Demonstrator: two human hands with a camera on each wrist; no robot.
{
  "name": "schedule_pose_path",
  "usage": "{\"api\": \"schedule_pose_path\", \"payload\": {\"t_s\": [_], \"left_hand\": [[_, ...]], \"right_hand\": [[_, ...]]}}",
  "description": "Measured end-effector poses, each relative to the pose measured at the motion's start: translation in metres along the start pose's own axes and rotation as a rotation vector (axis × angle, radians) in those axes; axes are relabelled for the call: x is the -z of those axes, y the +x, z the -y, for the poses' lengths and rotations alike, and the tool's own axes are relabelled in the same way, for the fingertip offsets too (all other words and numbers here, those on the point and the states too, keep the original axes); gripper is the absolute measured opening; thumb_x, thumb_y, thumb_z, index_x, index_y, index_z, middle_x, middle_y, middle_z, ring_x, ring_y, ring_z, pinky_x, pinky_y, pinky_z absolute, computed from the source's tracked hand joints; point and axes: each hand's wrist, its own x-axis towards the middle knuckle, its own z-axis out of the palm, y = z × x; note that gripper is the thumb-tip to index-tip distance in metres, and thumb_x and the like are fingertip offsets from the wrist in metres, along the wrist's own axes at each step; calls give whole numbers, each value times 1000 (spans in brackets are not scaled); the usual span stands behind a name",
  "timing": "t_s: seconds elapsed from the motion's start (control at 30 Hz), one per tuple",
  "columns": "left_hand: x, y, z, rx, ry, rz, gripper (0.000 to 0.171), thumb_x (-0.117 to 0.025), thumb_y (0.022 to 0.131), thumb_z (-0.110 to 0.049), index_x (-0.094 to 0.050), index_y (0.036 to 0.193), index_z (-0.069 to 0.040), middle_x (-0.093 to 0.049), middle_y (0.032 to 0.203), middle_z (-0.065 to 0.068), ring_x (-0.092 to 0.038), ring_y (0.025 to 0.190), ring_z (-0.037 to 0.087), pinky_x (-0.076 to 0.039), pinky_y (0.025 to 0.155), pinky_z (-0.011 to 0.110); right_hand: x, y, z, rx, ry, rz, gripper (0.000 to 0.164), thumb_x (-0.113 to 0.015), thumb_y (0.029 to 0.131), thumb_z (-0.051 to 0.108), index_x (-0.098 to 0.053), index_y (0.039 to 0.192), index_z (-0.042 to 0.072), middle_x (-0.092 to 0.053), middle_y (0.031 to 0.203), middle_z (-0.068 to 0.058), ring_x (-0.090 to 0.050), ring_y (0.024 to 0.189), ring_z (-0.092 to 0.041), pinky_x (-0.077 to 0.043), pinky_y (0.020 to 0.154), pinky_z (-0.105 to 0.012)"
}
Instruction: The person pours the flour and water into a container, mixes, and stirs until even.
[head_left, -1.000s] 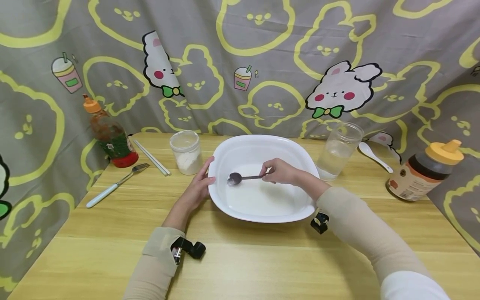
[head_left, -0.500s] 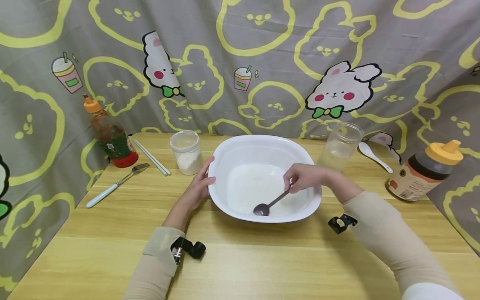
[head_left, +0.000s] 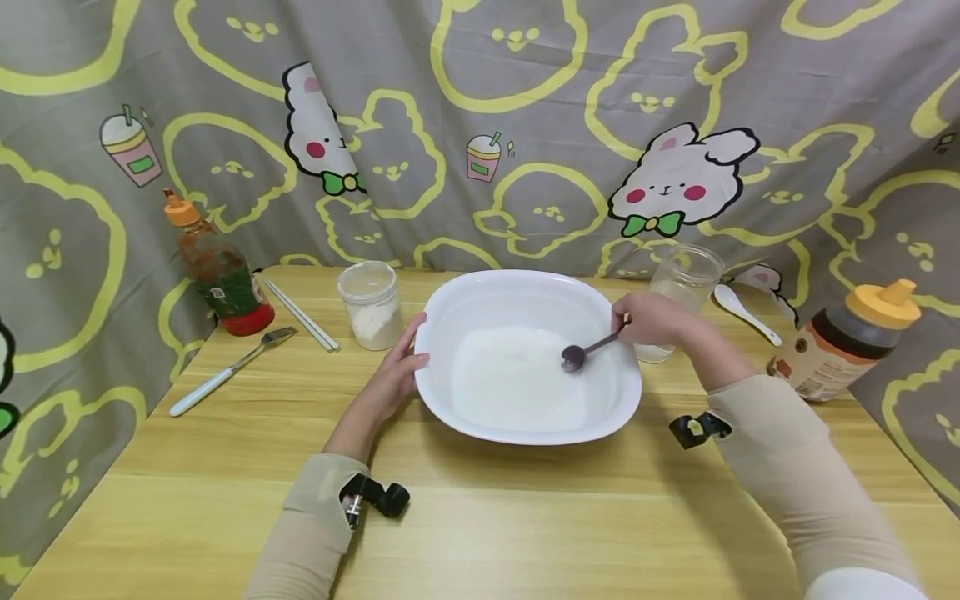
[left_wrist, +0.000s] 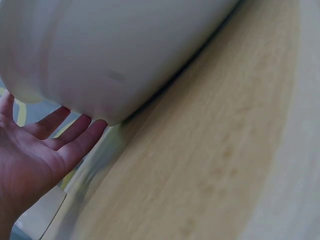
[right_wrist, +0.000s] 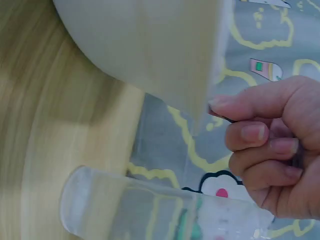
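A white basin (head_left: pixel 525 283) stands on the wooden table with white, milky liquid in its bottom. My left hand (head_left: pixel 393 375) holds its left rim, the thumb at the edge. From the left wrist view, the fingertips of that hand (left_wrist: pixel 42 150) touch the basin's outer wall (left_wrist: pixel 120 50). Over the basin's right side, my right hand (head_left: pixel 652 321) pinches the handle of a dark spoon (head_left: pixel 573 358). The spoon's bowl is at the liquid on the right. In the right wrist view the right hand's fingers (right_wrist: pixel 265 132) are curled around the handle, mostly hidden.
A jar of white powder (head_left: pixel 372 312) is left of the basin, near chopsticks (head_left: pixel 303 317), a fork (head_left: pixel 232 371) and a red sauce bottle (head_left: pixel 221 275). At right are a clear jar (head_left: pixel 693 271), a white spoon (head_left: pixel 746 312) and a yellow-capped bottle (head_left: pixel 847 342). A patterned curtain (head_left: pixel 420 67) hangs behind.
My right hand has moved right with the spoon, whose bowl went from the liquid's left side to the front, then to the right. My left hand stays at the rim.
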Motion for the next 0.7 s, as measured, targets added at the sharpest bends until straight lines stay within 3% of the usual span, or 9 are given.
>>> {"api": "schedule_pose_path", "payload": {"t_s": [0.17,0.33,0.53,0.7], "left_hand": [[0,1,0,4,4,-8,66,-45,81,-9,-16,139,-23,-26,133,19,-45,100,29,-47,69,34],[-1,1,1,1,7,-3,67,-45,81,-9,-15,139,-22,-24,133,20,-36,108,39,-46,73,37],[-2,1,0,3,8,9,67,-45,81,-9,-15,139,-23,-23,134,21,-27,113,46,-45,74,38],[0,1,0,6,5,0,68,-46,80,-10,-15,139,-23,-25,133,21,-37,108,40,-47,71,36]], "right_hand": [[-17,20,2,-11,1,-125,7,-55,68,-1,-59,68,5,-54,64,-3,-46,61,-20,-37,55,-30],[-41,38,11,23,103,-196,5,-56,72,0,-60,75,2,-52,63,-3,-44,58,-18,-36,54,-29],[-62,47,29,41,311,-114,9,-56,78,3,-60,86,-1,-53,56,-9,-45,49,-15,-36,47,-26],[-70,48,44,63,439,14,12,-57,80,6,-61,89,-1,-52,52,-8,-43,46,-14,-33,46,-25]]}}
